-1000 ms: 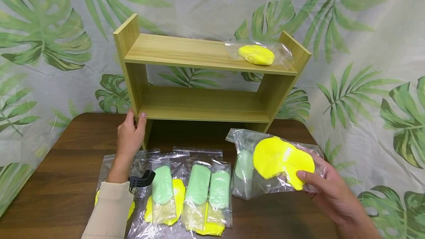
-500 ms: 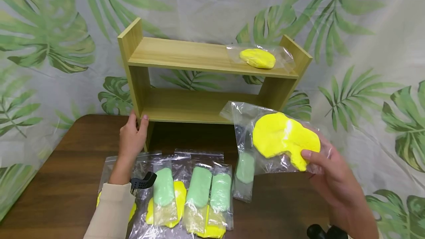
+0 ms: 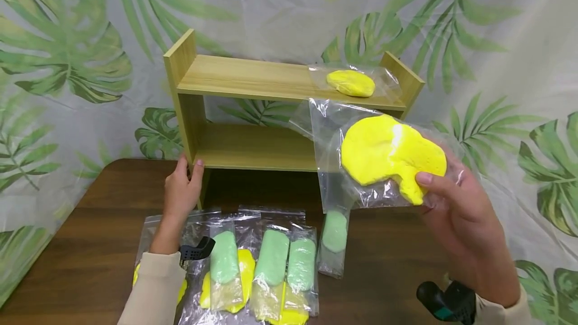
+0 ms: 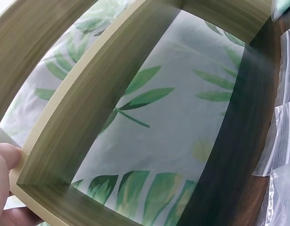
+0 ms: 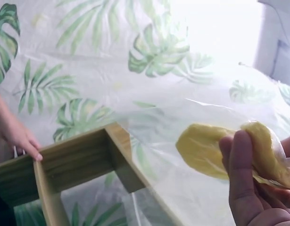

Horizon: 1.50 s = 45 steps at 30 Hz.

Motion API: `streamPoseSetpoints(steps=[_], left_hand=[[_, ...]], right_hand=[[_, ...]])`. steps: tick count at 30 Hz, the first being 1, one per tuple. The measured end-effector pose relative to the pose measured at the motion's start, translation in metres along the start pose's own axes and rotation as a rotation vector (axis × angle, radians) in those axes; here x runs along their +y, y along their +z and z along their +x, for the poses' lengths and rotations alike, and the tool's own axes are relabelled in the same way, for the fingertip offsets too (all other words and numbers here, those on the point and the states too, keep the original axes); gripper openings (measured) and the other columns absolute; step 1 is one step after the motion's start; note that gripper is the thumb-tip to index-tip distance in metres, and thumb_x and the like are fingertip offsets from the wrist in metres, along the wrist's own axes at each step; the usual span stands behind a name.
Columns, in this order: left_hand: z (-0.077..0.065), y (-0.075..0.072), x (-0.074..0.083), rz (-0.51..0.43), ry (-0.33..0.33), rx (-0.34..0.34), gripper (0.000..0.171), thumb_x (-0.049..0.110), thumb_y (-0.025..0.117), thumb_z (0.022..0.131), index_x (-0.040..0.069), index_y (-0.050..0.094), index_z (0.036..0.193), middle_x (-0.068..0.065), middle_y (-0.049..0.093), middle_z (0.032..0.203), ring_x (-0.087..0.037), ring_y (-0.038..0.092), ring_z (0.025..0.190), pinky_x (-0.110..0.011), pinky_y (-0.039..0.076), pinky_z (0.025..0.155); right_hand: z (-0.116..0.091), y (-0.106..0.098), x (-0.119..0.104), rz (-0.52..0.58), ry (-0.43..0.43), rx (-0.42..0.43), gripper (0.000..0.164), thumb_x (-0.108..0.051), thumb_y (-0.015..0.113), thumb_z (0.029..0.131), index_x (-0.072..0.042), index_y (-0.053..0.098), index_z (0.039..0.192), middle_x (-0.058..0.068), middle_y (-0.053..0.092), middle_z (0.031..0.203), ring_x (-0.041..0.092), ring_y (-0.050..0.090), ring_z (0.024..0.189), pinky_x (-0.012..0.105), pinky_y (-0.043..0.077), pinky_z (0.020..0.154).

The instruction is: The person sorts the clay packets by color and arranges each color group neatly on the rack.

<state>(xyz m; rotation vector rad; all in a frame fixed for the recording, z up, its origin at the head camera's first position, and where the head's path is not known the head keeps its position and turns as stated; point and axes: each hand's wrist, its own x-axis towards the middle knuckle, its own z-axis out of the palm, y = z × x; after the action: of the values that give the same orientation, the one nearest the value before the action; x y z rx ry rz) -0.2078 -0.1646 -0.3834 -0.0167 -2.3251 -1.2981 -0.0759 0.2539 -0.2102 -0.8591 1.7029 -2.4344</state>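
My right hand (image 3: 469, 219) pinches a clear zip bag holding a flat, irregular lump of yellow clay (image 3: 384, 152), thumb on the near face. The bag hangs in front of the shelf's right side, hiding part of it. My left hand (image 3: 180, 189) grips the left side panel of a small wooden shelf (image 3: 257, 147) at its middle board; the thumb (image 4: 7, 154) shows against that corner in the left wrist view. On the shelf's top board, at the right, lies another bagged yellow lump (image 3: 351, 83). From the right wrist, the held yellow clay (image 5: 203, 150) looks folded near the fingers.
Several bags of green clay (image 3: 272, 257) and yellow clay (image 3: 246, 270) overlap on the dark wooden table (image 3: 86, 245) before the shelf. One bagged green piece (image 3: 335, 232) lies right of them. A leaf-print cloth (image 3: 271, 4) hangs behind.
My right hand has lifted the bag of yellow clay from low over the table to about the upper shelf's height. My left hand keeps its grip on the shelf. The view has tilted slightly.
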Motion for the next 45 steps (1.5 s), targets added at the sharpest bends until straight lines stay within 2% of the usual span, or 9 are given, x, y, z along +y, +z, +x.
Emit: streamPoseSetpoints(steps=[4,10,15,19,26,33,39,45], left_hand=[[-0.002,0.001,0.000,-0.004,-0.003,-0.013,0.050,0.040,0.041,0.102,0.007,0.044,0.138,-0.029,0.058,0.121,-0.049,0.054,0.111,-0.061,0.042,0.086],[-0.002,0.001,0.002,-0.017,-0.009,-0.006,0.049,0.040,0.043,0.102,0.008,0.045,0.138,-0.028,0.058,0.123,-0.048,0.054,0.113,-0.061,0.042,0.087],[-0.001,0.000,0.002,-0.019,-0.008,-0.002,0.048,0.040,0.042,0.102,0.007,0.045,0.137,-0.028,0.059,0.121,-0.047,0.056,0.109,-0.061,0.043,0.083],[-0.002,-0.001,0.001,-0.026,-0.013,-0.009,0.050,0.040,0.042,0.102,0.007,0.044,0.139,-0.028,0.057,0.124,-0.048,0.054,0.112,-0.061,0.042,0.085],[0.001,0.000,-0.001,-0.017,0.006,0.013,0.044,0.038,0.043,0.102,0.006,0.048,0.131,-0.027,0.061,0.111,-0.045,0.059,0.099,-0.057,0.044,0.078],[0.002,0.001,0.000,0.003,0.008,0.029,0.040,0.037,0.044,0.101,0.005,0.050,0.123,-0.028,0.062,0.103,-0.046,0.059,0.096,-0.058,0.043,0.078],[0.000,0.002,0.000,-0.001,-0.009,0.019,0.043,0.040,0.042,0.101,0.007,0.049,0.128,-0.028,0.062,0.110,-0.047,0.058,0.102,-0.059,0.043,0.080],[0.001,0.005,-0.001,0.009,-0.009,0.011,0.040,0.040,0.042,0.101,0.009,0.050,0.125,-0.026,0.063,0.103,-0.043,0.060,0.092,-0.055,0.045,0.075]], right_hand=[[0.011,0.005,-0.008,0.033,-0.057,-0.012,0.045,0.008,0.027,0.097,0.005,0.030,0.142,0.016,0.053,0.115,0.023,0.061,0.089,0.026,0.054,0.072],[0.027,0.014,-0.021,0.115,-0.121,-0.014,0.044,0.006,0.028,0.097,0.006,0.032,0.141,0.018,0.054,0.117,0.025,0.061,0.091,0.029,0.054,0.076],[0.046,0.026,-0.031,0.155,-0.193,0.024,0.042,0.003,0.027,0.096,0.009,0.035,0.137,0.019,0.056,0.114,0.027,0.058,0.087,0.030,0.052,0.072],[0.063,0.032,-0.037,0.176,-0.247,0.029,0.041,0.003,0.028,0.096,0.010,0.036,0.135,0.020,0.056,0.113,0.028,0.057,0.087,0.030,0.052,0.070],[0.094,0.042,-0.047,0.219,-0.302,0.045,0.041,0.005,0.031,0.094,0.010,0.038,0.134,0.022,0.054,0.112,0.030,0.057,0.087,0.031,0.052,0.071],[0.125,0.053,-0.055,0.098,-0.372,0.116,0.034,0.001,0.038,0.091,0.007,0.048,0.123,0.018,0.054,0.103,0.025,0.054,0.079,0.028,0.048,0.064],[0.154,0.052,-0.062,0.236,-0.301,0.212,0.032,0.005,0.043,0.090,0.006,0.052,0.120,0.019,0.055,0.102,0.028,0.052,0.076,0.031,0.046,0.060],[0.183,0.045,-0.061,0.279,-0.237,0.269,0.024,0.008,0.048,0.087,0.006,0.055,0.110,0.018,0.058,0.096,0.030,0.051,0.069,0.034,0.048,0.060]])
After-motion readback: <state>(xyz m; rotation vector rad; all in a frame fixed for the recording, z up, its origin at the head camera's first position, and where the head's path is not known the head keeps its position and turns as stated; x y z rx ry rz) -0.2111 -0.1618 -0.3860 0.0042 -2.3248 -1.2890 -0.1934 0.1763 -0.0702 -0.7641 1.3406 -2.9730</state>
